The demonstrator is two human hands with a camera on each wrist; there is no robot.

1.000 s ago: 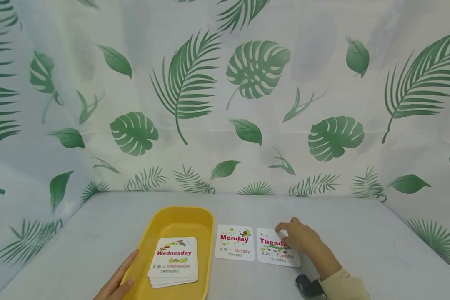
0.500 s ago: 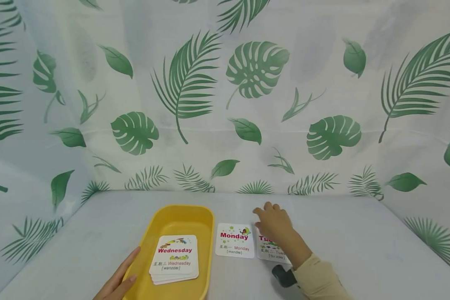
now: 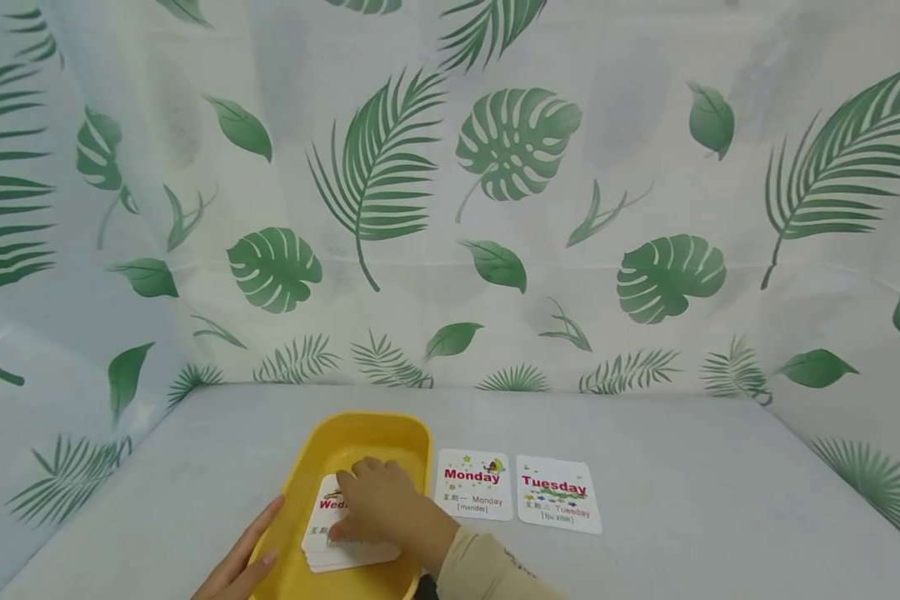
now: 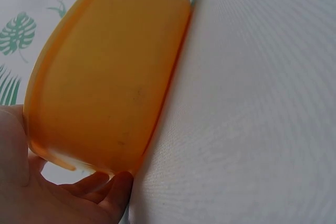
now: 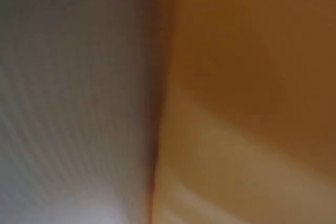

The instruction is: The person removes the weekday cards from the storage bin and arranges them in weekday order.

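On the table (image 3: 690, 483), in the head view, the Monday card (image 3: 474, 485) and the Tuesday card (image 3: 558, 494) lie side by side, so two look done. The pile (image 3: 320, 521) with Wednesday on top is in the yellow tray (image 3: 362, 437) to their left and looks left to do. The right hand (image 3: 390, 504) is over the pile; I cannot tell if it pinches a card. The left hand (image 3: 242, 558) holds the tray's left side. The table is pale, with a leafy cloth (image 3: 570, 133) behind.

In the left wrist view, bent fingers hold the tray's outside.

In the right wrist view, all is blurry.
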